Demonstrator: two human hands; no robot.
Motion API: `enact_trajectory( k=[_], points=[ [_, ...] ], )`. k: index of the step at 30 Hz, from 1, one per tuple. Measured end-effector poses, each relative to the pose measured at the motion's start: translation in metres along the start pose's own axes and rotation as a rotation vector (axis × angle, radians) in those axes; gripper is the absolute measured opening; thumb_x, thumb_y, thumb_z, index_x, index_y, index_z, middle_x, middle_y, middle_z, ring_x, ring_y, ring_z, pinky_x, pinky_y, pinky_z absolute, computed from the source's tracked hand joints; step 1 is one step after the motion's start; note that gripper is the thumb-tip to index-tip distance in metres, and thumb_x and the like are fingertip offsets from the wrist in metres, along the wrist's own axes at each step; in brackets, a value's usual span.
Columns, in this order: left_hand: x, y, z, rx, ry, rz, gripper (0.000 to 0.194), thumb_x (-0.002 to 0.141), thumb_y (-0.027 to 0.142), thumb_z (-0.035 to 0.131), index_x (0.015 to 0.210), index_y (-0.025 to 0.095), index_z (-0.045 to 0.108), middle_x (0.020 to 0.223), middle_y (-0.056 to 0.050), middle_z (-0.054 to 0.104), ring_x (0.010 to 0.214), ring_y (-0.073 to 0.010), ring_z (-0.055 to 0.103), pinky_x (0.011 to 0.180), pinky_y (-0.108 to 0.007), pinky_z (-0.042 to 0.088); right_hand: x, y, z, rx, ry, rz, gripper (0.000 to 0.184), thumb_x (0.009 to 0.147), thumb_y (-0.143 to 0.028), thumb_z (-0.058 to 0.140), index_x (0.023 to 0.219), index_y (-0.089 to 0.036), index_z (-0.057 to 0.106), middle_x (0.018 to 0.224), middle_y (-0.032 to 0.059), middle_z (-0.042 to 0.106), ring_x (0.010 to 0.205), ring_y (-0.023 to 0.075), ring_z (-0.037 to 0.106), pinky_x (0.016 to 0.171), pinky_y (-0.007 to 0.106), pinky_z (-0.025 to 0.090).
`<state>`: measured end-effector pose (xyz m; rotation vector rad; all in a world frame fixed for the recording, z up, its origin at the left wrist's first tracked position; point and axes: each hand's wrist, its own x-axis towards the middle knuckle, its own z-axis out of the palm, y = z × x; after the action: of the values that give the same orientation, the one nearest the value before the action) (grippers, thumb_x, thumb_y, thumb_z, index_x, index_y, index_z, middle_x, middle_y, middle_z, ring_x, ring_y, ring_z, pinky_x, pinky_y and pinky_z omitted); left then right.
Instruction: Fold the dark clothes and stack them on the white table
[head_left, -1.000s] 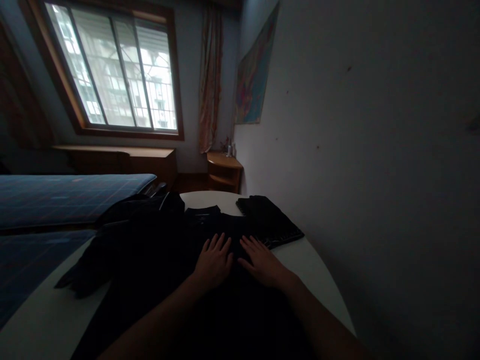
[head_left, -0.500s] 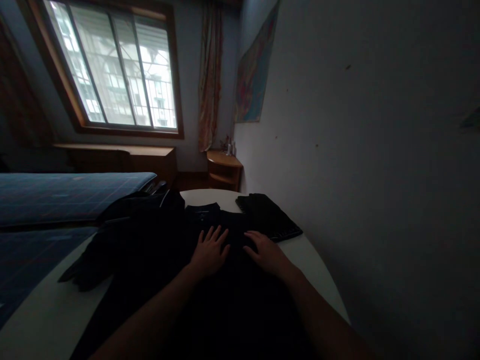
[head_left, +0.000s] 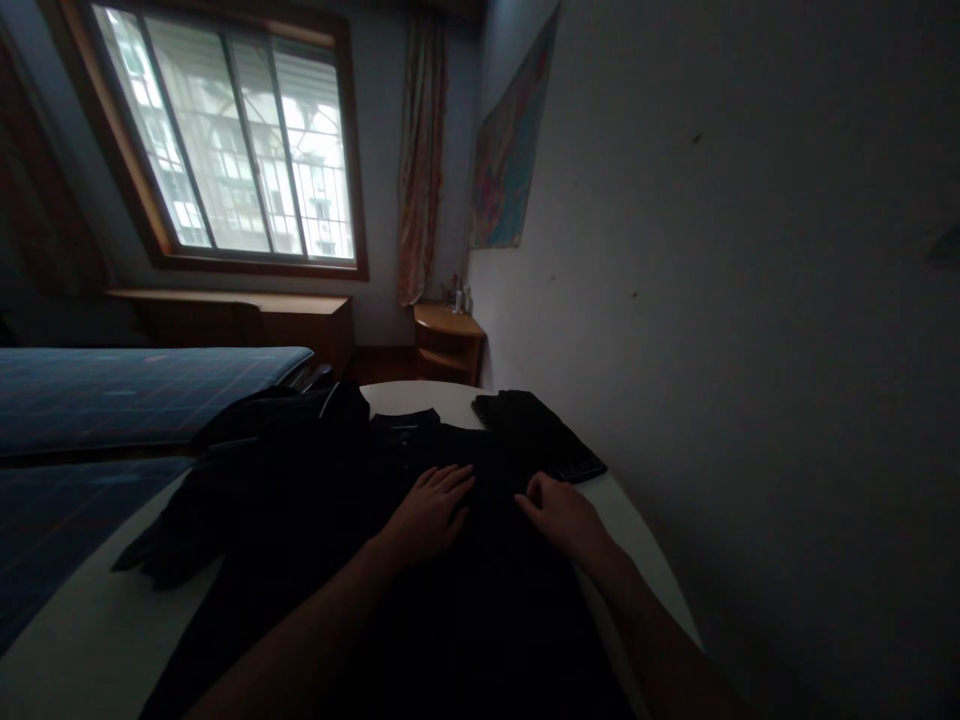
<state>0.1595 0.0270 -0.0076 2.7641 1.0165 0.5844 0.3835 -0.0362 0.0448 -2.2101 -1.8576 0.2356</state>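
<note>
Filling the upper left of the frame, a barred window (head_left: 251, 150) lights an otherwise dim room; below it runs a wooden desk (head_left: 300, 303), and a corner shelf (head_left: 450, 320) stands at upper centre. A colourful poster (head_left: 510, 160) hangs on the pale wall (head_left: 735, 320) that takes up the right side. At left, blue checked bedding (head_left: 135, 395) reaches close to the round white table (head_left: 97, 640). Crowding the tabletop are a rumpled dark heap (head_left: 180, 520) at left of centre, running up against the shirt so that the border between them is lost in shadow, and a folded dark cloth (head_left: 536, 435) just beyond the right hand (head_left: 566, 515).

Counted, there are one window, two curtains (head_left: 422, 170), one poster, one table, one folded cloth, one spread shirt and two hands; how many pieces make up the heap cannot be told.

The dark shirt (head_left: 465, 620) spreads over the lower centre, its collar (head_left: 405, 422) toward the top. It lies beneath the left hand (head_left: 427, 515), whose fingers are extended and set close together on the cloth. The right hand is near the shirt's right edge, fingers curled; whether they pinch any fabric cannot be told.
</note>
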Motion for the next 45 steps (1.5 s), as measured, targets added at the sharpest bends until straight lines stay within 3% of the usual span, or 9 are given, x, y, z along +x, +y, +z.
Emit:
enact_trajectory(
  k=[5,12,18,23,31,35,40,45],
  points=[
    [0.004,0.005,-0.003,-0.047,0.113,0.011,0.051,0.094,0.019,0.044,0.145,0.023,0.041,0.128,-0.007,0.065,0.119,-0.0220,0.057,0.107,-0.044,0.039,-0.011,-0.019,-0.007,0.197,0.040,-0.126,0.017,0.083,-0.026,0.068,0.097,-0.020,0.060,0.089,0.0040,0.070,0.083,0.0185,0.066,0.070,0.027,0.042],
    [0.006,0.002,-0.003,-0.067,0.220,-0.063,0.045,0.101,0.021,0.034,0.146,0.024,0.041,0.112,-0.006,0.070,0.103,-0.0200,0.064,0.094,-0.038,0.047,-0.026,-0.041,-0.006,0.367,-0.048,-0.267,0.022,0.074,-0.012,0.069,0.093,-0.020,0.062,0.090,0.0018,0.069,0.082,0.0164,0.064,0.073,0.026,0.044],
    [0.007,0.008,-0.009,-0.100,0.218,-0.123,0.041,0.102,0.029,0.035,0.141,0.029,0.050,0.110,-0.004,0.069,0.101,-0.0200,0.062,0.093,-0.036,0.046,-0.032,-0.044,-0.005,0.487,-0.153,-0.392,0.025,0.073,-0.010,0.069,0.095,-0.021,0.063,0.088,-0.0005,0.069,0.077,0.0141,0.062,0.071,0.024,0.045],
    [0.007,0.007,-0.008,-0.194,0.287,-0.221,0.034,0.101,0.032,0.038,0.118,0.025,0.067,0.108,-0.005,0.067,0.100,-0.0192,0.063,0.091,-0.032,0.048,-0.034,-0.045,-0.008,0.557,-0.216,-0.428,0.026,0.074,-0.015,0.072,0.098,-0.021,0.064,0.088,-0.0019,0.068,0.076,0.0126,0.060,0.068,0.022,0.044],
    [0.009,0.001,0.002,-0.247,0.336,-0.295,0.027,0.093,0.030,0.053,0.117,0.022,0.064,0.120,-0.006,0.063,0.104,-0.0207,0.064,0.093,-0.033,0.051,-0.035,-0.031,-0.015,0.374,-0.264,-0.438,0.029,0.074,-0.018,0.072,0.100,-0.022,0.059,0.079,-0.0038,0.064,0.069,0.0116,0.057,0.060,0.022,0.037],
    [0.010,-0.001,0.001,-0.264,0.361,-0.310,0.030,0.092,0.032,0.055,0.118,0.020,0.064,0.125,-0.008,0.062,0.111,-0.0226,0.063,0.098,-0.036,0.050,-0.036,-0.036,-0.012,0.495,-0.330,-0.477,0.029,0.077,-0.021,0.071,0.103,-0.022,0.060,0.082,-0.0032,0.064,0.070,0.0112,0.058,0.063,0.022,0.041],
    [0.015,-0.012,-0.005,-0.294,0.391,-0.417,0.026,0.094,0.030,0.053,0.112,0.018,0.066,0.118,-0.006,0.068,0.109,-0.0190,0.064,0.097,-0.030,0.049,-0.037,-0.048,-0.002,0.651,-0.327,-0.488,0.035,0.080,-0.027,0.072,0.113,-0.024,0.060,0.089,-0.0025,0.065,0.071,0.0102,0.059,0.064,0.021,0.044],
    [0.012,-0.022,0.002,-0.206,0.351,-0.502,0.028,0.085,0.023,0.063,0.112,0.016,0.067,0.115,-0.010,0.071,0.110,-0.0257,0.064,0.099,-0.040,0.046,-0.039,-0.046,0.005,0.462,-0.461,-0.533,0.047,0.074,-0.025,0.076,0.117,-0.023,0.056,0.086,-0.0027,0.069,0.073,0.0125,0.064,0.064,0.021,0.043]
  ],
)
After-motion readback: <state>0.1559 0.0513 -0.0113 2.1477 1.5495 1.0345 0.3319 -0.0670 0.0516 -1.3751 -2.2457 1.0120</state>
